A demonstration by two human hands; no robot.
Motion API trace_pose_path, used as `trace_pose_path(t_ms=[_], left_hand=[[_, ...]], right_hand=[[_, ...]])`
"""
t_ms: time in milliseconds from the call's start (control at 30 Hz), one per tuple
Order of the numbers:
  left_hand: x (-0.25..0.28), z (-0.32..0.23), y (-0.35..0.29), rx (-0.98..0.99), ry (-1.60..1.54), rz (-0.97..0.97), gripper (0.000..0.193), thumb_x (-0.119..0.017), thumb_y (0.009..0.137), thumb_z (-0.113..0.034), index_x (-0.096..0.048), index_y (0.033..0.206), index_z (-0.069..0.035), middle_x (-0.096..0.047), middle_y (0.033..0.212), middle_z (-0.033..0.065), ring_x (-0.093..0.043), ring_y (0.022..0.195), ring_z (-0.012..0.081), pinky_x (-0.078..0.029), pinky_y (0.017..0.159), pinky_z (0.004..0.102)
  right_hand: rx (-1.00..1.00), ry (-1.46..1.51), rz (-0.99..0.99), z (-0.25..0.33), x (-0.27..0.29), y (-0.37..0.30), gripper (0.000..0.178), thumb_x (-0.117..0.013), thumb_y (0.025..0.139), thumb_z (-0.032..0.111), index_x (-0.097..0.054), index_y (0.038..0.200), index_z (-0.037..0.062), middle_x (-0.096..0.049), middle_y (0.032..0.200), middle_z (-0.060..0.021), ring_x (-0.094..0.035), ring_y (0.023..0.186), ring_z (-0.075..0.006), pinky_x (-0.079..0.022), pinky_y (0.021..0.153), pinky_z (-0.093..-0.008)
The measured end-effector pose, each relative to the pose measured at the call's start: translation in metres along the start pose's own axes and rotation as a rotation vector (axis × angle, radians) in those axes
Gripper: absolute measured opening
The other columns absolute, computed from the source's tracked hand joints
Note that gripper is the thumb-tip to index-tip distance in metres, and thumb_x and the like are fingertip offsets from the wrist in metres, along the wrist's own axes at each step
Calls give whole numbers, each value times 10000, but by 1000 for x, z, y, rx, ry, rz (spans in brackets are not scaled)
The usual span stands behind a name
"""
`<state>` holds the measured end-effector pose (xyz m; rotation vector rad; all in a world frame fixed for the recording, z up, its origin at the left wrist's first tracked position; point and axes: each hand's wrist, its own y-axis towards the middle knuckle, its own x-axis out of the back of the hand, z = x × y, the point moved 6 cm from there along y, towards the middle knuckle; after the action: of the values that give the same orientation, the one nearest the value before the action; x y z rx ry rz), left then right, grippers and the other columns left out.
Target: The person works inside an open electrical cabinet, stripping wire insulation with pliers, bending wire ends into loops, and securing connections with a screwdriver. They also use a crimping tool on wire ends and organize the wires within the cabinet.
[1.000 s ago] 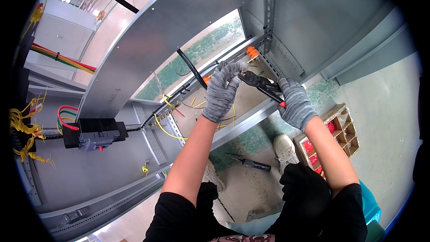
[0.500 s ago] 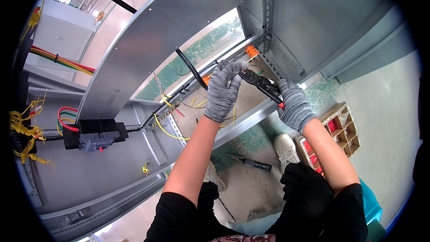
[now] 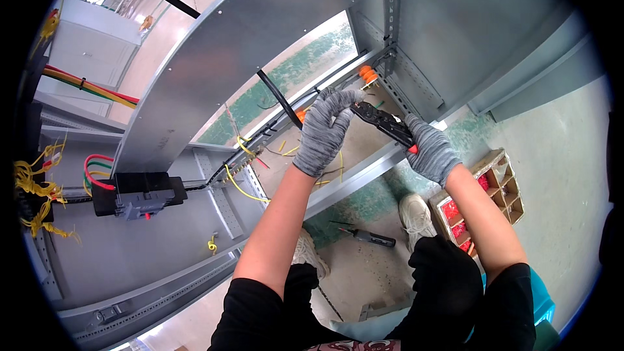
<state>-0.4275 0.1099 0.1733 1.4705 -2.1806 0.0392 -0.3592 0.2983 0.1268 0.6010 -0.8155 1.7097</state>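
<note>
My right hand (image 3: 431, 151), in a grey knitted glove, is closed round the handles of black crimping pliers (image 3: 382, 121) with a red handle end showing. The handles lie close together. At the jaws, my left hand (image 3: 325, 131), gloved alike, has thumb and forefinger pinched together. What it holds there is too small to make out. Just below that hand a thin yellow wire (image 3: 341, 164) hangs down, and I cannot tell whether it runs into the fingers. Both hands are above the lower frame rail (image 3: 361, 175) of a grey metal cabinet.
An orange ribbed insulator (image 3: 368, 75) stands at the cabinet's far corner. A black breaker (image 3: 146, 201) is mounted at left. A black-and-grey screwdriver-like tool (image 3: 372, 238) lies on the floor between my shoes. At right sits a compartmented box (image 3: 497, 195) with red small parts.
The pliers' handles have come together in my right hand, which has shifted slightly right and down. My left hand stays pinched at the jaws, barely moved.
</note>
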Motion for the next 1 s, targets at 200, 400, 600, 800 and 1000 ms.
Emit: trace_pose_path(t_ms=[200, 400, 600, 800, 1000], left_hand=[[9, 9, 9, 205, -377, 159, 282, -572, 848, -24, -595, 1129, -24, -625, 1044, 24, -561, 977, 111, -434, 893, 267], [28, 15, 24, 314, -458, 357, 319, -653, 833, -163, -600, 1120, -32, -623, 1053, 36, -562, 1014, 134, -415, 943, 291], [31, 3, 31, 327, -440, 417, 319, -669, 821, -160, -609, 1111, -42, -612, 1080, 44, -551, 1054, 148, -408, 969, 310], [29, 6, 30, 280, -536, 384, 326, -670, 812, -143, -607, 1116, -44, -613, 1088, 46, -554, 1058, 156, -408, 974, 313], [26, 6, 30, 264, -543, 340, 321, -664, 809, -113, -600, 1114, -35, -625, 1086, 52, -566, 1043, 155, -412, 969, 308]], right_hand=[[179, -265, -158, 15, 15, 3, 752, -630, 649, 60, -337, 1337, -19, -417, 1255, -293, -410, 1181, -440, -320, 1044, -447], [266, -309, -248, 29, 28, 21, 787, -645, 603, 38, -351, 1332, -2, -430, 1234, -269, -430, 1160, -423, -336, 1035, -442], [248, -368, -200, 24, 29, 32, 684, -652, 627, 66, -428, 1266, -25, -494, 1153, -236, -473, 1081, -384, -378, 996, -420], [197, -472, -236, 35, 29, 25, 668, -662, 633, 95, -440, 1255, -7, -505, 1135, -230, -478, 1066, -386, -391, 974, -423], [178, -429, -212, 30, 27, 23, 657, -668, 631, 107, -450, 1242, 9, -506, 1134, -226, -482, 1059, -386, -399, 960, -426]])
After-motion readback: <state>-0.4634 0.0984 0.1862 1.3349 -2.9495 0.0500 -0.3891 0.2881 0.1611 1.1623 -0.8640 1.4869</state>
